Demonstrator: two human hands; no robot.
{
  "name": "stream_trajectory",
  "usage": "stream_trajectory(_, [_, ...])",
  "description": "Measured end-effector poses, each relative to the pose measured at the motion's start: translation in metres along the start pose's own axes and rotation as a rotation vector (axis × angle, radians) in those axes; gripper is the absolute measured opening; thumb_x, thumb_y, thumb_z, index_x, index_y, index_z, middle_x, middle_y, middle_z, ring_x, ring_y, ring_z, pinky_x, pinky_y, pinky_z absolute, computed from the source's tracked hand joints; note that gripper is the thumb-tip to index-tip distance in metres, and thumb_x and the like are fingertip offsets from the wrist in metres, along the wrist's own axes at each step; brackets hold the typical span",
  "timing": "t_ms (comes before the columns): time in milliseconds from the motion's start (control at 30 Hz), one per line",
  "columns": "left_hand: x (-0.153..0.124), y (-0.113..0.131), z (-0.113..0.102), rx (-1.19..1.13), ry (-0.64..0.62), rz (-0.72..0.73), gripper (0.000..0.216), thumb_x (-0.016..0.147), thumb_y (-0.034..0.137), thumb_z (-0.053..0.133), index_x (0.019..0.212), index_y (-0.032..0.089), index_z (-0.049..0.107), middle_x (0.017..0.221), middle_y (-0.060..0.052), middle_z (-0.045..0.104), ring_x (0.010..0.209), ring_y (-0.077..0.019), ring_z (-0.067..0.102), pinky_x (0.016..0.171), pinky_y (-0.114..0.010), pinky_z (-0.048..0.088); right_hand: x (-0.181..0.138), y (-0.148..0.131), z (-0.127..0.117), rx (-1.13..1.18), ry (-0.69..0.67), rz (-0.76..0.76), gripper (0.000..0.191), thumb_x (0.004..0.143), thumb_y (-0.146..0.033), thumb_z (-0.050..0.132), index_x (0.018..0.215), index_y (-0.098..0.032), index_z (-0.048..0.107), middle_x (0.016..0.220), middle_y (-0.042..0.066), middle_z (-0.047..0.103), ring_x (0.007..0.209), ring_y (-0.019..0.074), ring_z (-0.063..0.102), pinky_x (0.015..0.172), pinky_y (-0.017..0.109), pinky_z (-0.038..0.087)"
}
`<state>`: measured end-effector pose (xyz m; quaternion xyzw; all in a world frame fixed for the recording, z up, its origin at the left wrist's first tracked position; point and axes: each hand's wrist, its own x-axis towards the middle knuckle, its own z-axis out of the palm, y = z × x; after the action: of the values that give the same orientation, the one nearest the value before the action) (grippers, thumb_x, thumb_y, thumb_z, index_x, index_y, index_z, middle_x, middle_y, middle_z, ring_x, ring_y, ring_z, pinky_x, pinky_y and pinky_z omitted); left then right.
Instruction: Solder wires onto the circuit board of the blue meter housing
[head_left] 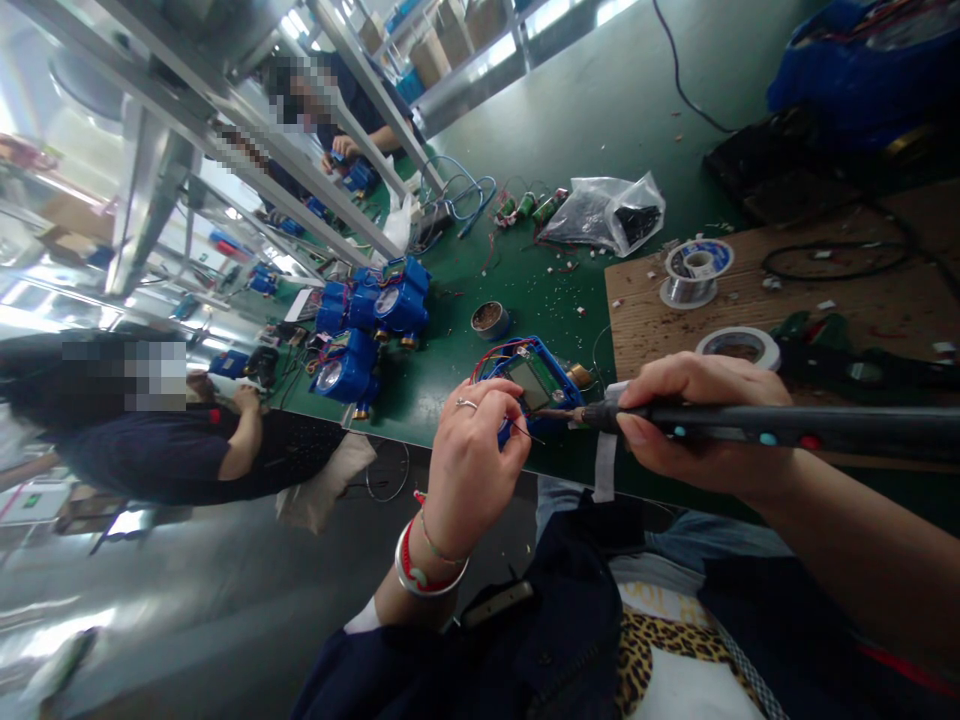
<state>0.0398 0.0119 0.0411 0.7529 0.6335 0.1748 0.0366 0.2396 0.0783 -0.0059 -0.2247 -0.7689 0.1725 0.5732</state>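
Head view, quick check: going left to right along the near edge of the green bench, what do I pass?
Cluster of blue meters → small round tin → left hand on the open blue meter → right hand holding the soldering iron.

Blue meter (534,383), black soldering iron (787,425), green table (600,120), leopard-print cloth (660,640).
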Motion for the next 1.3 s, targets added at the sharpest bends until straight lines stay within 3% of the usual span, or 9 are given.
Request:
stream_trajectory(367, [-0.001,0.0,0.0,-0.003,0.001,-0.008,0.01,0.085,0.01,0.052,0.08,0.019,0.052,0.107,-0.004,0.065,0.102,-0.0186,0.057,0.105,-0.044,0.037,-0.001,0.0,-0.001,-0.01,0.004,0.013,0.012,0.074,-0.021,0.065,0.077,-0.022,0.054,0.057,-0.006,0.059,0.042,0.0078,0.051,0.04,0.02,0.04])
stream_trajectory(700, [-0.001,0.0,0.0,0.002,0.004,-0.007,0.011,0.085,0.01,0.052,0.081,0.02,0.053,0.107,-0.004,0.065,0.102,-0.0188,0.058,0.106,-0.044,0.036,-0.011,0.005,-0.003,0.051,0.141,0.137,0.011,0.073,-0.021,0.07,0.078,-0.021,0.06,0.063,-0.002,0.062,0.046,0.0104,0.053,0.043,0.024,0.038])
stream_trajectory(1300, [-0.002,-0.002,0.001,-0.006,-0.002,-0.004,0.011,0.085,0.01,0.051,0.081,0.02,0.053,0.107,-0.005,0.064,0.104,-0.0206,0.057,0.104,-0.045,0.038,-0.006,0.003,0.001,0.146,0.302,0.202,0.011,0.072,-0.014,0.067,0.08,-0.02,0.061,0.064,-0.001,0.058,0.047,0.0093,0.049,0.039,0.023,0.035])
